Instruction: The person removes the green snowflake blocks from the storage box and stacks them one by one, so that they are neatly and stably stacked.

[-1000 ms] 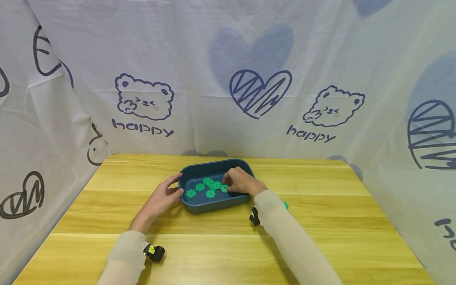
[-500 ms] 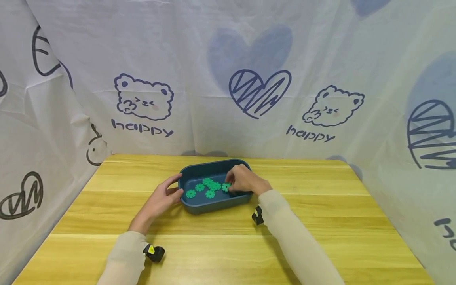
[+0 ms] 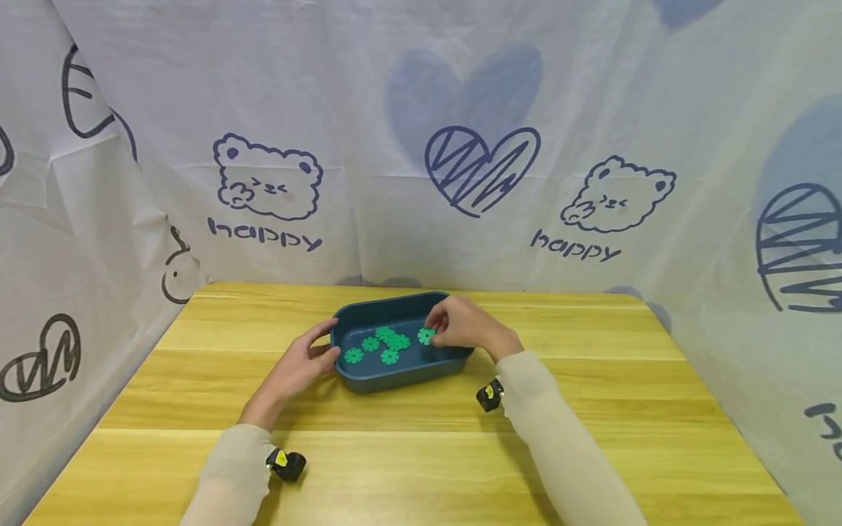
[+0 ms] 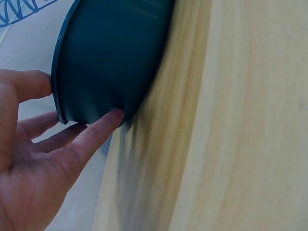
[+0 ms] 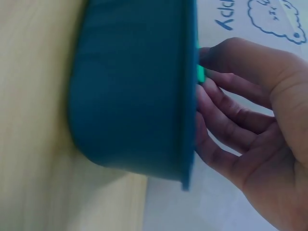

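Observation:
A dark teal plastic bin stands on the wooden table with several green notched plastic discs on its floor, some overlapping in the middle. My left hand grips the bin's left end. In the left wrist view its thumb and fingers spread around the end wall and rim of the bin. Over the bin's right end, my right hand pinches one green snowflake disc between thumb and fingers. The right wrist view shows only a sliver of green disc past the rim; the bin wall hides the rest.
The wooden table reaches back to a white printed curtain close behind the bin. More curtain hangs at both sides. Black wrist cameras sit below the left cuff and right cuff.
My right hand has moved rightward and slightly up inside the bin, bringing the pinched disc away from the pile. A green piece seen beside the right forearm earlier is out of sight. Left hand stays put.

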`<control>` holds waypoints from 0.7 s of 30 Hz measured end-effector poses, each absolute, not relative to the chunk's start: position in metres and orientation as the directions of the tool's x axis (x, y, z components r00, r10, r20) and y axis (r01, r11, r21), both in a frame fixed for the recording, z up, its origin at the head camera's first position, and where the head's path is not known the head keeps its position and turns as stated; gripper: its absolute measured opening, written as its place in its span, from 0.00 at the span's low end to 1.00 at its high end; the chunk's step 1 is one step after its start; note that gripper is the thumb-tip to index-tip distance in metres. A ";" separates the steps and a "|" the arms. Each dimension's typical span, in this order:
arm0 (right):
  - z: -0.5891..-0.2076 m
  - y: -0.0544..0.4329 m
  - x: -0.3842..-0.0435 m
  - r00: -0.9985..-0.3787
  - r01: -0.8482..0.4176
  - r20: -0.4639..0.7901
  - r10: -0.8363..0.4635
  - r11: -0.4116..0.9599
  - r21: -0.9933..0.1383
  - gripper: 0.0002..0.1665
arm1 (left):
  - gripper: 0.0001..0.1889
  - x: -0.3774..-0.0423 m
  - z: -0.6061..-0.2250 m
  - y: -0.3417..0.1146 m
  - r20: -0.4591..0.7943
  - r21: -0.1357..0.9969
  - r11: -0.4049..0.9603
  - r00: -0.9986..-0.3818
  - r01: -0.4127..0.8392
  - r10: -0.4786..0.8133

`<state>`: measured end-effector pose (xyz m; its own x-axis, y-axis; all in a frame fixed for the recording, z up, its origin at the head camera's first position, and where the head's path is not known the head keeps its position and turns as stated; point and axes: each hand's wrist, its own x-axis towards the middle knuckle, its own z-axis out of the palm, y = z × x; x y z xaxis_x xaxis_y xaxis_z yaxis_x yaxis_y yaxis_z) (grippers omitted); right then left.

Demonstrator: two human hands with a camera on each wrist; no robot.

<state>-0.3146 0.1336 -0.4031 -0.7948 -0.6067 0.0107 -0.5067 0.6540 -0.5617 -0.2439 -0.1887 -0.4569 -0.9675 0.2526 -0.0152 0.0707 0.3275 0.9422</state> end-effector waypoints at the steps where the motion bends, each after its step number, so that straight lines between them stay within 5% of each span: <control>1: -0.401 0.136 -0.313 -0.795 -0.506 0.013 -0.606 0.652 -0.565 0.12 | 0.33 -0.244 -0.457 -0.189 -0.015 0.942 0.328 -0.968 0.071 0.252; 21: -0.384 0.184 -0.291 -0.831 -0.471 0.059 -0.553 0.643 -0.604 0.12 | 0.33 -0.244 -0.457 -0.189 -0.012 0.945 0.318 -0.966 0.073 0.257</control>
